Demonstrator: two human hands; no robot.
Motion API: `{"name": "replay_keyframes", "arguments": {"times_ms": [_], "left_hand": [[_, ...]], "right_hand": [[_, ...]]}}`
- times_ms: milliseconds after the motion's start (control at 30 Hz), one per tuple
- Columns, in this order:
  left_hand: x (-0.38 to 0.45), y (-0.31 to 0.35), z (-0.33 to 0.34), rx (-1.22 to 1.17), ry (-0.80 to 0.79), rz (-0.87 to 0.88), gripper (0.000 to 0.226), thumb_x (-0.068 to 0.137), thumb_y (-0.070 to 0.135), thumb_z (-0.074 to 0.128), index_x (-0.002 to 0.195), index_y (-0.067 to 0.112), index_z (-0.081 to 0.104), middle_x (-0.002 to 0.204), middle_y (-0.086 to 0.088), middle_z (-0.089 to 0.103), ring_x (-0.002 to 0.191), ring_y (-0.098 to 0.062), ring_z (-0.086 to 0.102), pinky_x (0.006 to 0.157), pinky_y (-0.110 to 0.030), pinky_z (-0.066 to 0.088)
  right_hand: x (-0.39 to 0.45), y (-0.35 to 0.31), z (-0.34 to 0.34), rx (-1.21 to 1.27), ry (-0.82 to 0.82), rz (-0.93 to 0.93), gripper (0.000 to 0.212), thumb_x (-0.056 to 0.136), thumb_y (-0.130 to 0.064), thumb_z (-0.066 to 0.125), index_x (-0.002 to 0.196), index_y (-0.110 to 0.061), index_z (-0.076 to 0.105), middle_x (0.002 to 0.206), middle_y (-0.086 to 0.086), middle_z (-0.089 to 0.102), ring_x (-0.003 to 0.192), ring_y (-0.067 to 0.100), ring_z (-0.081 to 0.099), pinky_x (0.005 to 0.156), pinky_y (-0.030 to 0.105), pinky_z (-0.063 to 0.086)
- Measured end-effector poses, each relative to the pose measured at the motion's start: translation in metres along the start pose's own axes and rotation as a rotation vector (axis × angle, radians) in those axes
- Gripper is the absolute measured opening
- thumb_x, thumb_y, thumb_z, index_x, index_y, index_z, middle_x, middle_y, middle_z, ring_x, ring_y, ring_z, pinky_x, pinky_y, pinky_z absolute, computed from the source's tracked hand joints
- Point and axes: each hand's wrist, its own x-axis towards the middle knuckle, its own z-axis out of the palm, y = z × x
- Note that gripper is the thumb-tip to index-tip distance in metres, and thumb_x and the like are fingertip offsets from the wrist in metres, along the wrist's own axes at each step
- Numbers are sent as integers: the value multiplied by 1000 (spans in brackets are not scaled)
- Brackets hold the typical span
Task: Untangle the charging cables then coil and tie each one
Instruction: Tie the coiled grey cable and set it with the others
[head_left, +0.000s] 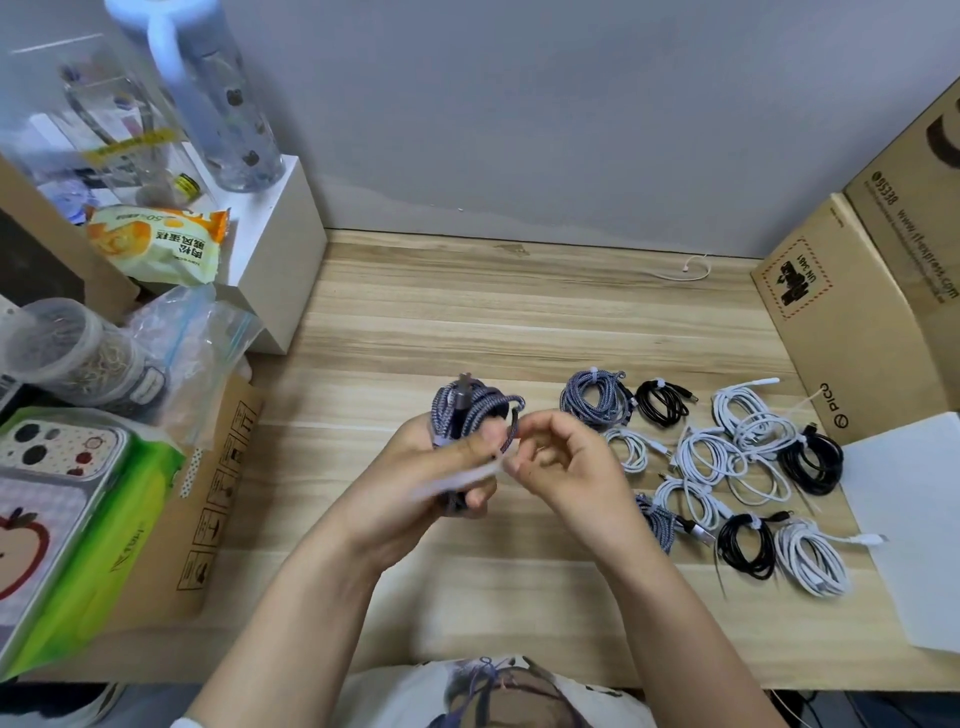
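Head view: a wooden table (519, 322) with pale plank grain, seen from above.
Left hand (441, 467): clenched round a coil (475, 410) of grey braided cable, held above the table's middle.
Right hand (563, 462): fingertips pinch a white tie (462, 480) just beside the coil; the tie is blurred.
Tied coils (727, 467): white smooth, black and grey braided loops lying close together on the table to the right.
Edges: cardboard boxes (857, 322) wall the right side, clutter the left; bare wood lies between coils and far wall.
Cut off: a white sheet (914, 519) runs out of frame at right.
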Motion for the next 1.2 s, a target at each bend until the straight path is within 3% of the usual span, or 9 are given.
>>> {"name": "replay_keyframes", "arguments": {"times_ms": [200, 367, 533, 700, 800, 867, 967, 1067, 1200], "left_hand": [[1, -4, 7, 328, 75, 14, 28, 82, 12, 69, 68, 12, 46, 46, 6, 35, 42, -9, 33, 43, -16, 28], [-2, -5, 7, 456, 45, -11, 14, 73, 21, 61, 68, 14, 50, 49, 2, 39, 44, -9, 37, 45, -18, 30], [-1, -1, 12, 400, 0, 11, 16, 78, 25, 61, 64, 25, 54, 51, 6, 40, 45, -9, 36, 45, -18, 32], [0, -2, 16, 426, 20, 42, 28, 85, 18, 64, 95, -6, 52, 53, 5, 41, 46, -8, 37, 44, -18, 33], [-2, -1, 16, 424, 113, 77, 12, 92, 8, 55, 81, 4, 56, 47, 8, 37, 43, -8, 32, 41, -17, 28], [-2, 1, 13, 362, 208, 80, 25, 92, 10, 54, 69, 16, 51, 46, 7, 35, 43, -8, 31, 41, -17, 27], [-2, 7, 8, 333, 242, 71, 29, 89, 10, 59, 64, 19, 47, 48, 6, 33, 43, -8, 31, 42, -18, 25], [-3, 9, 10, 361, 184, 65, 25, 76, 17, 58, 56, 25, 45, 49, 6, 34, 42, -8, 33, 44, -18, 27], [-4, 7, 11, 304, 123, 33, 28, 77, 26, 51, 49, 24, 50, 47, 3, 35, 42, -8, 35, 44, -17, 30]], "right_hand": [[-6, -27, -1, 21, 14, -245, 26, 72, -27, 71, 98, -31, 66, 74, -13, 53, 67, 4, 50, 66, 17, 42], [-7, -27, 7, -64, 6, -277, 11, 67, -23, 71, 68, -33, 64, 66, -14, 62, 59, 1, 50, 61, 18, 43], [-9, -27, 8, 234, 106, -220, 15, 74, -28, 70, 72, -19, 59, 60, -12, 61, 57, 0, 53, 58, 14, 44], [-7, -29, 10, 346, 179, -117, 13, 73, -25, 59, 73, -12, 56, 53, -13, 57, 51, -1, 50, 54, 13, 43], [-5, -28, 5, 308, 163, -144, 17, 72, -22, 69, 80, -15, 55, 59, -10, 59, 54, 4, 53, 54, 15, 45], [-7, -25, -1, 253, 144, -243, 23, 74, -23, 78, 84, -24, 57, 69, -11, 60, 65, 6, 54, 62, 18, 46], [-13, -26, 1, 34, -34, -430, 17, 78, -47, 68, 91, -38, 62, 90, -16, 60, 87, 7, 56, 78, 22, 44], [-15, -24, 10, -175, -68, -569, 28, 88, -52, 50, 86, -28, 65, 93, -16, 58, 94, 14, 55, 84, 30, 42], [-23, -27, 15, 153, -112, -528, 36, 89, -46, 53, 68, -19, 60, 73, -15, 63, 72, 18, 61, 69, 40, 50]]}}
